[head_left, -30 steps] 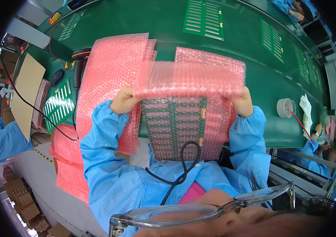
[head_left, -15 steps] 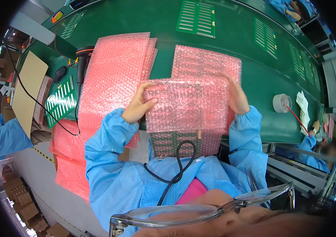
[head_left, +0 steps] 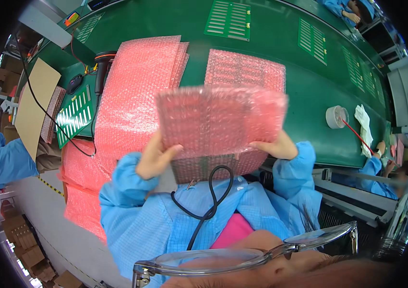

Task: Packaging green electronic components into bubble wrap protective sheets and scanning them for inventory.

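Note:
A circuit board wrapped in pink bubble wrap (head_left: 218,115) is raised before me, tilted and slightly blurred. My left hand (head_left: 155,157) grips its lower left edge, thumb on the near face. The lower right edge is in my right hand (head_left: 281,145), the thumb laid across the front. Fingers behind the wrap are hidden. Below its front edge, a darker part with board showing through (head_left: 204,168) hangs close to my jacket. Another wrapped board (head_left: 247,66) lies on the green bench just beyond, partly covered by the held one.
Pink bubble-wrap sheets (head_left: 139,81) are stacked at left, beside a handheld scanner (head_left: 102,72), a mouse (head_left: 74,84) and a green board (head_left: 75,115). More green boards (head_left: 228,20) lie along the far side. A white tub (head_left: 337,116) and cloth (head_left: 365,126) are at right. Co-workers' sleeves (head_left: 7,161) show nearby.
Both hands have slid from the packet's upper sides to its lower corners. The packet has tipped up and shifted slightly left. The boards on the far side appear shifted left.

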Tool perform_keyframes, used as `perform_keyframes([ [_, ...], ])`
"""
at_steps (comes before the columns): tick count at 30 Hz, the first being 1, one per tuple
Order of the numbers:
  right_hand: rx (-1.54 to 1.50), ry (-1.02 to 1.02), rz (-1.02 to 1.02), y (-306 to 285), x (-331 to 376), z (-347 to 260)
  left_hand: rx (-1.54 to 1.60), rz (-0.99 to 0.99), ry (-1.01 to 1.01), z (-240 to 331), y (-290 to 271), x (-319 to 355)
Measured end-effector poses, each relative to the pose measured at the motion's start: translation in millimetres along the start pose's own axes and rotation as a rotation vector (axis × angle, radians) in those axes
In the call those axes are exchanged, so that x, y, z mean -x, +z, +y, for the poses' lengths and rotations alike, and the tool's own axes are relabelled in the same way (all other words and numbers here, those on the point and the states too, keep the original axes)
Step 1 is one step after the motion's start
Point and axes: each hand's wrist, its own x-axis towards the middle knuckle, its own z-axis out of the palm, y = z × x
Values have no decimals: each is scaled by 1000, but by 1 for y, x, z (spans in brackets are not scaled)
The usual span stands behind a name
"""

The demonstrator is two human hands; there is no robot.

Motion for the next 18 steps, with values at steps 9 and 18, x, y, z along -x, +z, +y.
perform_keyframes([
  [9,546,-564,412,-92,-40,-63,-270,-261,633,100,-27,-120],
  [18,1071,-681,366,-63,-44,34,-1327,-583,1454,-33,-40,-187],
])
